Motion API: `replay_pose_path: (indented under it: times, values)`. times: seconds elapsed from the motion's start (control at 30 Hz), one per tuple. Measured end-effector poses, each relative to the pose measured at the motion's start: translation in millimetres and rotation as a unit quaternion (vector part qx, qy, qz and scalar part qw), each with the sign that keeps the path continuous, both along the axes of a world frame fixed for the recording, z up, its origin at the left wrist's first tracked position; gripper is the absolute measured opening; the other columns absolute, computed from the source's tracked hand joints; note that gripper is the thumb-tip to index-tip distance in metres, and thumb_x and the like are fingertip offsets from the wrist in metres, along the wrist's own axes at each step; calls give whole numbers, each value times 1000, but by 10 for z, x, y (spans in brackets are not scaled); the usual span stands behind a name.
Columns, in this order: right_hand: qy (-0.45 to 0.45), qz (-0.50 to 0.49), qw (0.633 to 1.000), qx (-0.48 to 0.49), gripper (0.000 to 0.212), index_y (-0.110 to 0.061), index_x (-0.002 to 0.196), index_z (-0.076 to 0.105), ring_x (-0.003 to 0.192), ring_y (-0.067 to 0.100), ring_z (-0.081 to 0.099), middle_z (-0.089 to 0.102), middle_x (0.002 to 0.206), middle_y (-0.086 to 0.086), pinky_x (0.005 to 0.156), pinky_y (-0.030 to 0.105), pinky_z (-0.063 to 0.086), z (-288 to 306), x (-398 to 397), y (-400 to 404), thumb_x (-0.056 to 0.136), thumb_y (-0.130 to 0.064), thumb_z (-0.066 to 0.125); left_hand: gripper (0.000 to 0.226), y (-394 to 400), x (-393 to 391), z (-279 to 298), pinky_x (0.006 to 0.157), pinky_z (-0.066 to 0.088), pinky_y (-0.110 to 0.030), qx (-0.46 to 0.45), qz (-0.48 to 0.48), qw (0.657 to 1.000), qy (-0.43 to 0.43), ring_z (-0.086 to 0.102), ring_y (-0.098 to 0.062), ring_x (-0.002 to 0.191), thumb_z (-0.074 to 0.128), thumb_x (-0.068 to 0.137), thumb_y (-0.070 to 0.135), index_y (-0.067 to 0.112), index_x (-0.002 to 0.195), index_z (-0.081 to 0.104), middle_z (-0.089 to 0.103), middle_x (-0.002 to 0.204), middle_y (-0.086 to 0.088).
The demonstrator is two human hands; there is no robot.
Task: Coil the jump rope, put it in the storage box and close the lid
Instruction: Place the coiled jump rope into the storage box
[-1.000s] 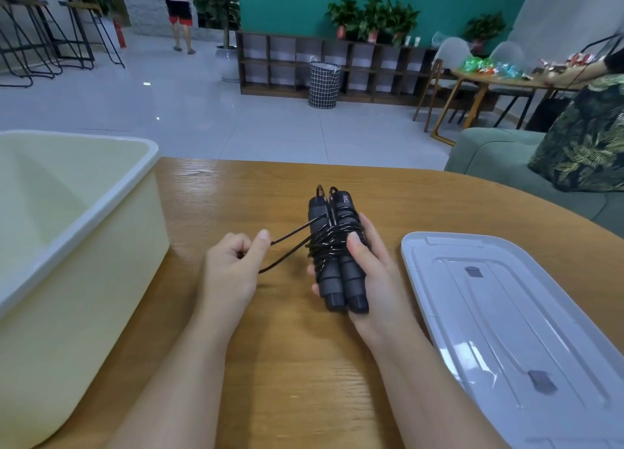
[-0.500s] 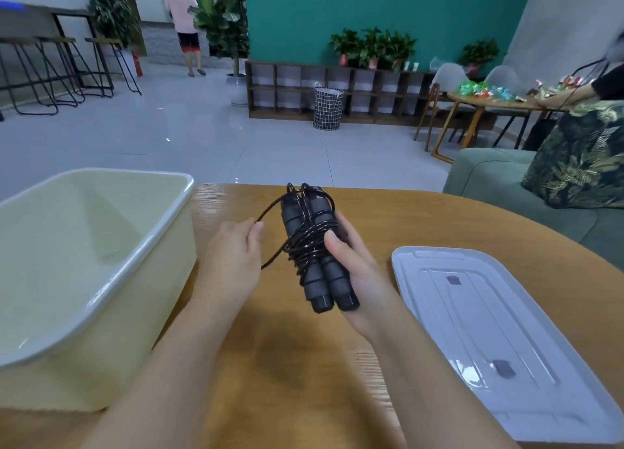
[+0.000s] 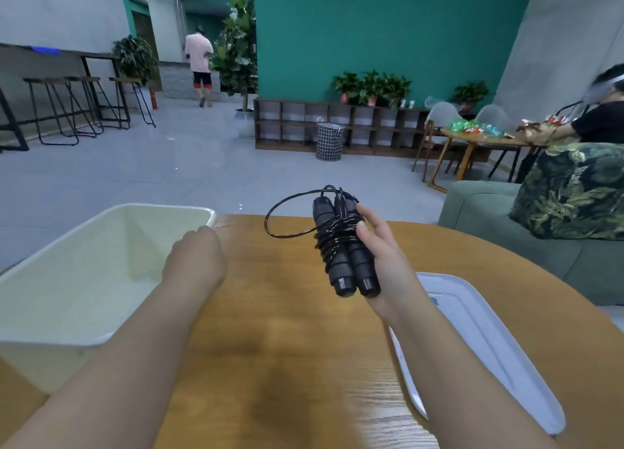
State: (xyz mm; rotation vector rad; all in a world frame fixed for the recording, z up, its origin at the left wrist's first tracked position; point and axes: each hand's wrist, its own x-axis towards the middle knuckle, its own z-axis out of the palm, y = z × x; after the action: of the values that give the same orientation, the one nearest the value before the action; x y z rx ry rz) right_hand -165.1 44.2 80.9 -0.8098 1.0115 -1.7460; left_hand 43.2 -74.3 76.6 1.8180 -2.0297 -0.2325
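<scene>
The jump rope sits right around the middle of the frame, a bit right of centre, held up over the wooden table. Both black handles are side by side, butt ends pointing down toward the camera, and the cord is wound tight around their middles. One loose loop of cord sticks out to the upper left of the bundle, hanging free in the air.

The right hand has the bundle, thumb pressed across the wrapped part and fingers curled round the back, so that's a firm closed grip on the handles. The left hand is left of centre, curled into a loose fist with its back to the camera, touching no rope. Can't tell whether it's touching the box rim or just hovering next to it.

The storage box is the big cream tub filling the lower left, open on top, nothing visible inside. Its lid lies flat on the table at the lower right, partly under the right forearm.

Further out: a grey-green sofa with a leafy cushion at the right edge, and a teal wall across the top.
</scene>
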Motion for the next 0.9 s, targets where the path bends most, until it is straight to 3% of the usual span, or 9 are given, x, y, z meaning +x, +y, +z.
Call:
replay_pose_path:
  times: [0.1, 0.2, 0.37, 0.47, 0.6, 0.73, 0.9]
  values:
    - [18, 7, 1000, 6, 42, -41, 128, 46, 99, 25, 69, 68, 115, -1, 86, 46, 55, 139, -44, 62, 95, -15, 51, 44, -13, 11, 2, 81, 45, -39, -9, -16, 999, 26, 52, -38, 109, 40, 80, -6, 3, 121, 48, 58, 118, -20]
    - [57, 13, 998, 13, 44, -32, 136, 46, 105, 32, 67, 65, 124, 7, 86, 48, 55, 262, -87, 97, 96, -14, 50, 56, 44, 2, -1, 85, 47, -39, -15, -43, 996, 81, 53, -34, 113, 37, 78, -9, 14, 129, 48, 58, 125, -15]
    - [109, 25, 993, 28, 34, -31, 128, 51, 101, 36, 67, 64, 124, 13, 79, 49, 58, 446, -177, 83, 97, -18, 48, 49, 142, -63, 23, 80, 50, -35, 0, -129, 982, 135, 58, -26, 104, 35, 80, -8, 22, 110, 59, 61, 122, -6]
    - [126, 32, 991, 34, 30, -28, 125, 52, 90, 35, 68, 62, 124, 20, 72, 47, 59, 523, -215, 36, 98, -17, 47, 45, 230, -149, 29, 77, 43, -26, 28, -203, 970, 132, 56, -17, 105, 37, 83, -5, 30, 96, 61, 62, 119, 0]
    - [158, 29, 986, 48, 26, -27, 121, 52, 92, 35, 67, 60, 125, 22, 75, 48, 59, 588, -237, -44, 97, -17, 48, 44, 338, -282, 72, 91, 47, -31, 61, -288, 946, 136, 57, -14, 108, 39, 83, -4, 37, 81, 56, 64, 116, 1]
    - [198, 41, 978, 56, 19, -31, 107, 55, 89, 35, 66, 59, 124, 26, 79, 52, 57, 638, -256, -106, 97, -17, 48, 47, 384, -371, 102, 96, 47, -34, 94, -350, 921, 142, 57, -11, 112, 38, 82, -6, 38, 74, 53, 65, 117, 4]
    - [228, 81, 968, 70, 15, -27, 104, 55, 82, 37, 65, 59, 108, 23, 74, 51, 57, 690, -316, -215, 97, -16, 48, 43, 416, -479, 171, 95, 45, -21, 137, -408, 890, 149, 57, -2, 113, 36, 81, -10, 29, 72, 52, 65, 119, 3]
